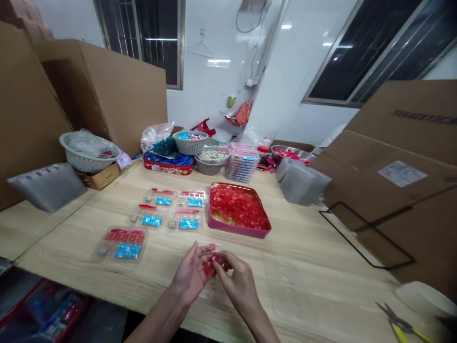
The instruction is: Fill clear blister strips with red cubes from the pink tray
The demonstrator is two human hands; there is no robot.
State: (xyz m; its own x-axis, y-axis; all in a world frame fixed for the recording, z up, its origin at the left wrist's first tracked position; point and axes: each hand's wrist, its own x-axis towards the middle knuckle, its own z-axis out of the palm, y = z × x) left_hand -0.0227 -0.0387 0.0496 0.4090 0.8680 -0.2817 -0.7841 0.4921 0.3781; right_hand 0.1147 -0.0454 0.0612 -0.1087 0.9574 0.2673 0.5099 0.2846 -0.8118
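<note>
- Red pieces point(210, 265), small and partly hidden, are pinched between the fingertips of both hands; their exact shape cannot be told.
- Left hand point(191, 276) comes in from the left with its fingers point(195, 252) raised and curled inward; right hand point(241, 286) closes from the right with its fingers bent tight. The grip is narrow on both sides, and the two hands meet around the red pieces.
- The long axis of the held bunch cannot be read, as the fingers cover too much of it.
- Pink tray point(239, 233), heaped with translucent red pieces, lies ahead and slightly right of the grip, its long side running across the view; right hand is the nearer.
- Blister packs with blue cards lie in rows to the left on the wooden table point(303, 295), the closest pack point(121, 245) nearer left hand.
- Yellow-handled scissors point(400, 326) lie well off to the right.
- Plastic baskets point(209, 166) and a red tin point(167, 166) stand beyond the tray.
</note>
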